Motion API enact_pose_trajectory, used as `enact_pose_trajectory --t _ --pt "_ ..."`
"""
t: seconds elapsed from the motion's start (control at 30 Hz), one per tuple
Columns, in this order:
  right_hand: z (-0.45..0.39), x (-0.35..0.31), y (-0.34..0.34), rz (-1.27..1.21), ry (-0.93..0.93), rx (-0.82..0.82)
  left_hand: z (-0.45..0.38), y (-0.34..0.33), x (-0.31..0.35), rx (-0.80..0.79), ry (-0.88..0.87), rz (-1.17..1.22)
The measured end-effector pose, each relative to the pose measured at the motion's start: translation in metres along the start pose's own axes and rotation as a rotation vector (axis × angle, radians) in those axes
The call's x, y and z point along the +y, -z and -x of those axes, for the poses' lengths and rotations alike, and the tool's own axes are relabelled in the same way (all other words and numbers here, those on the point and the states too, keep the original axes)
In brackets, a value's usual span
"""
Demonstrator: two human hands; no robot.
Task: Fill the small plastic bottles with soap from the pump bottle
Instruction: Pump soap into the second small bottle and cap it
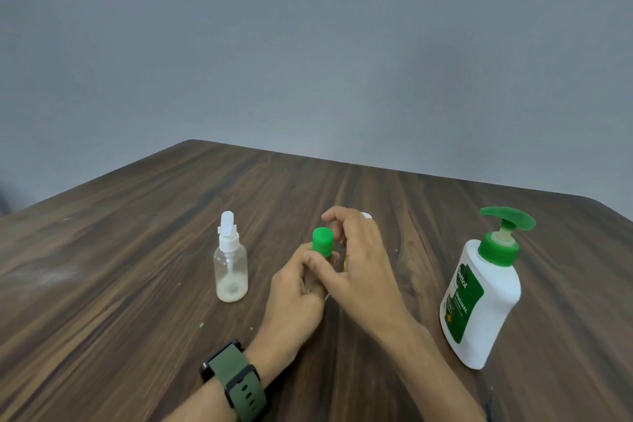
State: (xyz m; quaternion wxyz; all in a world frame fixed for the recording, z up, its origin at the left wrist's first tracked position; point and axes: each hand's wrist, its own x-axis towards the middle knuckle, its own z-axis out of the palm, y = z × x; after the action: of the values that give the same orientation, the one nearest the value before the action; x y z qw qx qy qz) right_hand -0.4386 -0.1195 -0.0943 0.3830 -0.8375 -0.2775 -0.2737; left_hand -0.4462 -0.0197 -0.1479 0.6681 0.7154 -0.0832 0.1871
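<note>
Both hands meet in the middle of the brown wooden table (137, 250). The left hand (294, 298) is wrapped around a small bottle (313, 279), and you can only see a thin strip of it between the fingers. The bottle stands up straight, and its green cap (322, 242) pokes out above the left hand. The right hand (359, 264) sits just to the right of the cap, touching the left hand, with its fingers curled over near the cap (I cannot tell if they are pinching the cap or only close to it). Something white (366, 215) peeks out behind the right hand, too hidden to name.

A clear spray bottle (230, 272) with a white top stands to the left of the hands, near but not touching. It has a little pale soap at the bottom. The big white pump bottle (479, 298) with a green pump stands well to the right of the hands.

A watch (236, 384) with a green strap is on the left wrist
</note>
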Motion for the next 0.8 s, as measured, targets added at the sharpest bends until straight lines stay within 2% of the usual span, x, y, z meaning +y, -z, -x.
enact_pose_trajectory --t 0.1,0.27,0.33,0.4,0.47,0.57,0.67,0.8 --pt "-0.001 -0.002 0.001 -0.042 0.019 0.008 -0.001 0.002 0.001 -0.010 -0.020 0.004" --pt "-0.004 -0.011 0.019 -0.417 0.003 0.093 -0.002 -0.004 0.002 -0.065 -0.023 0.006" --pt "-0.006 -0.007 0.027 -0.378 -0.002 0.144 -0.003 -0.008 0.004 -0.083 -0.021 -0.011" --pt "-0.007 -0.001 0.025 -0.186 -0.048 0.132 -0.004 -0.006 0.006 -0.025 -0.011 0.025" --pt "-0.007 0.006 0.014 -0.045 -0.158 0.035 -0.004 0.000 0.006 0.067 0.000 0.067" --pt "0.000 0.018 -0.003 0.136 -0.299 -0.236 -0.003 0.003 0.006 0.125 -0.036 0.030" --pt "0.008 0.024 -0.011 0.332 -0.252 -0.437 -0.002 0.003 0.007 0.152 -0.083 0.003" --pt "0.014 0.025 -0.010 0.454 -0.206 -0.530 0.001 0.002 0.009 0.125 -0.125 0.041"
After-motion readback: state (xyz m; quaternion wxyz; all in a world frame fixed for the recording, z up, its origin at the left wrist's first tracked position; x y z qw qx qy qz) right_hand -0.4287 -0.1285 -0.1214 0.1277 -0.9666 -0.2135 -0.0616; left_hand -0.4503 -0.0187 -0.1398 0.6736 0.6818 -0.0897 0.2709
